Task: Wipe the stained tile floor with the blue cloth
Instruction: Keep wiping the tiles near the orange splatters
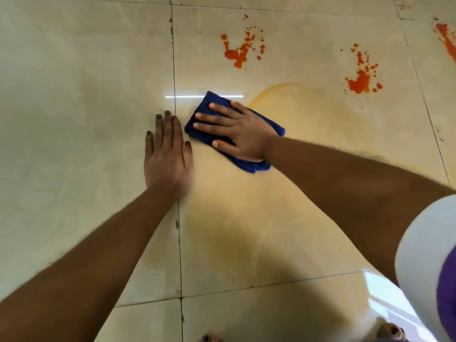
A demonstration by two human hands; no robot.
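Observation:
A folded blue cloth [212,101] lies flat on the cream tile floor [74,70], with my right hand [237,130] pressed on top of it, fingers spread. My left hand [166,154] rests palm down on the floor just left of the cloth, over a grout line, holding nothing. A wide yellowish smear [308,119] spreads across the tile to the right of and below the cloth. Two orange-red splatters sit beyond it: one [240,51] above the cloth, another [361,81] to the far right.
A further orange-red streak [445,37] marks the top right corner. Dark grout lines [176,70] cross the floor. My white and purple sleeve [424,255] fills the lower right. Toes [391,332] show at the bottom edge.

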